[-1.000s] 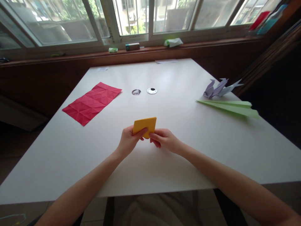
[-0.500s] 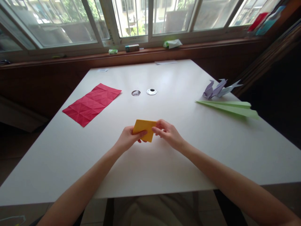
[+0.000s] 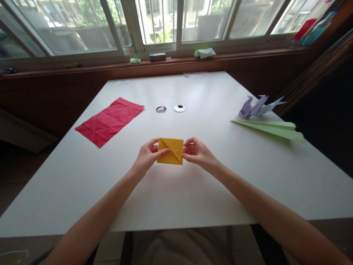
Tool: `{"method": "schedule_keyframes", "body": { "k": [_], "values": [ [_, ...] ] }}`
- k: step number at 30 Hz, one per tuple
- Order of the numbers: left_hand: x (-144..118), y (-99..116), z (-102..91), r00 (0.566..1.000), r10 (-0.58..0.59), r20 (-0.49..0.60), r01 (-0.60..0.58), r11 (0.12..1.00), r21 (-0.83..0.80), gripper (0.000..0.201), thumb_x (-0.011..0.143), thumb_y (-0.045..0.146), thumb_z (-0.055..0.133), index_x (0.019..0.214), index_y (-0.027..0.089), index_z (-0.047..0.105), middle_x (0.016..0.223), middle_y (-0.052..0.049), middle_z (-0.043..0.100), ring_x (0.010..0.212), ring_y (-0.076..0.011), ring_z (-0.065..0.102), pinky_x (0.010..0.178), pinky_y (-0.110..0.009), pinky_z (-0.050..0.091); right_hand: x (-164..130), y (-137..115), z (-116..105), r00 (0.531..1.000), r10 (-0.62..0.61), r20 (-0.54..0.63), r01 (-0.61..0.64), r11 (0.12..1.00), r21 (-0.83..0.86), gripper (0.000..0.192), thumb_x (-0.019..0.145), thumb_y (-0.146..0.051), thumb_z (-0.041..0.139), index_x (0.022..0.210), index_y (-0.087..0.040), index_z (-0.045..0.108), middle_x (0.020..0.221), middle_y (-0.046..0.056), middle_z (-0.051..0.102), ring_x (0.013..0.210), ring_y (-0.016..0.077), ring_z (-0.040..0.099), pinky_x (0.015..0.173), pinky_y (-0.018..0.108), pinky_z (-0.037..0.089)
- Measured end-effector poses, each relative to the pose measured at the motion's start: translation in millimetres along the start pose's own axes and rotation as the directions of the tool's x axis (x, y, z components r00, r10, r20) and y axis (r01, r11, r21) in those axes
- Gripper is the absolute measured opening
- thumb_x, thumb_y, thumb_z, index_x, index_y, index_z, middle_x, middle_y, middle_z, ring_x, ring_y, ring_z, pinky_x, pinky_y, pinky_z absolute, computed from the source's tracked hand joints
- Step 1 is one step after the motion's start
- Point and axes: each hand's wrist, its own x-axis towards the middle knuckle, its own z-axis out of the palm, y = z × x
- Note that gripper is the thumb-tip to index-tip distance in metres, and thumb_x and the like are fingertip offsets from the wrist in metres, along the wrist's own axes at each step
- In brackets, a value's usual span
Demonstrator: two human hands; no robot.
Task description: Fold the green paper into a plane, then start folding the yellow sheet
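You sit at a white table (image 3: 193,191) that runs away to a window sill (image 3: 82,68) at the far side. On the left lies a creased red sheet (image 3: 109,120), flat on the table. On the right a green paper plane (image 3: 271,129) points left, with a purple paper bird (image 3: 255,106) just beyond it. Two small round caps (image 3: 179,108) sit near the middle, farther off. Your left hand (image 3: 146,157) and right hand (image 3: 199,154) hold a folded yellow paper (image 3: 171,151) between them, near the table's middle, just above the top. Each hand pinches one short edge, thumb on the near face, fingers curled behind; a diagonal crease shows across it.
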Motion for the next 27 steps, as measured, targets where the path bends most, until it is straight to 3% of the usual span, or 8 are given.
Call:
{"method": "schedule_keyframes", "body": {
  "k": [2, 6, 8, 11, 16, 19, 22, 27],
  "values": [
    [0.8, -0.9, 0.6, 1.000, 0.005, -0.003, -0.005, 1.000, -0.007, 0.047, 0.066, 0.039, 0.070, 0.105, 0.017, 0.055, 0.088, -0.006, 0.068, 0.081, -0.0206, 0.063, 0.067, -0.027, 0.049, 0.5, -0.5, -0.6, 0.999, 0.029, 0.012, -0.029, 1.000, -0.005, 0.030, 0.068, -0.027, 0.066, 0.084, -0.021, 0.041, 0.072, -0.004, 0.055, 0.065, 0.0107, 0.055, 0.057, 0.025, 0.043],
    [0.9, -2.7, 1.3, 0.997, 0.037, 0.067, -0.040, 0.998, 0.045, 0.037, 0.068, 0.040, 0.068, 0.094, 0.015, 0.060, 0.090, -0.007, 0.066, 0.085, -0.0208, 0.061, 0.068, -0.025, 0.047, 2.7, -3.3, -4.3, 0.997, 0.011, -0.079, -0.013, 1.000, -0.015, 0.030, 0.072, -0.037, 0.063, 0.086, -0.019, 0.043, 0.081, 0.001, 0.058, 0.075, 0.0130, 0.058, 0.063, 0.027, 0.045],
    [0.5, -3.5, 1.5, 0.995, 0.035, 0.091, -0.041, 0.997, 0.066, 0.037, 0.068, 0.040, 0.067, 0.093, 0.015, 0.061, 0.089, -0.006, 0.066, 0.085, -0.0204, 0.061, 0.067, -0.024, 0.046, 3.6, -3.3, -5.5, 0.999, 0.016, -0.033, -0.016, 1.000, -0.011, 0.032, 0.071, -0.038, 0.064, 0.089, -0.019, 0.045, 0.082, 0.003, 0.060, 0.077, 0.0143, 0.058, 0.062, 0.027, 0.047],
    [0.3, -4.7, 1.8, 0.996, 0.027, 0.084, -0.031, 0.998, 0.049, 0.045, 0.069, 0.040, 0.067, 0.105, 0.015, 0.056, 0.087, -0.006, 0.065, 0.081, -0.0189, 0.061, 0.064, -0.024, 0.046, 3.9, -0.5, -4.7, 1.000, 0.003, 0.023, -0.003, 1.000, -0.014, 0.032, 0.069, -0.036, 0.066, 0.088, -0.018, 0.046, 0.077, 0.002, 0.061, 0.069, 0.0135, 0.058, 0.057, 0.027, 0.047],
    [-0.1, -3.8, 2.9, 0.990, 0.088, 0.107, -0.087, 0.996, -0.013, 0.062, 0.076, 0.035, 0.060, 0.131, 0.023, 0.034, 0.080, -0.002, 0.063, 0.065, -0.0121, 0.060, 0.053, -0.020, 0.045, 1.7, -0.1, -1.4, 0.990, -0.094, -0.104, 0.095, 0.995, 0.005, 0.027, 0.070, -0.031, 0.066, 0.080, -0.020, 0.043, 0.066, -0.004, 0.056, 0.060, 0.0103, 0.056, 0.053, 0.024, 0.046],
    [-0.8, -2.5, 3.5, 0.982, 0.099, 0.163, -0.095, 0.995, -0.032, 0.041, 0.078, 0.032, 0.056, 0.117, 0.022, 0.053, 0.093, -0.004, 0.063, 0.067, -0.0123, 0.062, 0.058, -0.022, 0.048, 0.5, -5.6, -0.6, 0.975, -0.125, -0.182, 0.129, 0.992, 0.009, 0.020, 0.070, -0.028, 0.065, 0.076, -0.019, 0.047, 0.065, -0.005, 0.054, 0.059, 0.0089, 0.054, 0.053, 0.023, 0.046],
    [-1.8, -1.5, 3.5, 0.987, 0.077, 0.145, -0.073, 0.997, -0.033, 0.023, 0.078, 0.031, 0.056, 0.094, 0.018, 0.066, 0.093, -0.005, 0.064, 0.070, -0.0132, 0.063, 0.062, -0.023, 0.050, 0.1, -9.7, -0.3, 0.975, -0.110, -0.194, 0.115, 0.993, 0.018, 0.014, 0.069, -0.026, 0.065, 0.072, -0.018, 0.054, 0.070, -0.002, 0.057, 0.063, 0.0099, 0.055, 0.055, 0.024, 0.047],
    [-3.7, 1.0, 1.7, 0.985, 0.057, 0.164, -0.054, 0.998, -0.025, 0.032, 0.068, 0.030, 0.069, 0.098, 0.020, 0.065, 0.095, -0.005, 0.066, 0.079, -0.0163, 0.063, 0.065, -0.025, 0.051, 1.0, -8.8, -2.7, 0.981, -0.017, -0.195, 0.034, 0.996, 0.083, 0.016, 0.068, -0.029, 0.066, 0.079, -0.017, 0.063, 0.079, 0.001, 0.063, 0.071, 0.0123, 0.058, 0.061, 0.026, 0.049]
  ]
}}
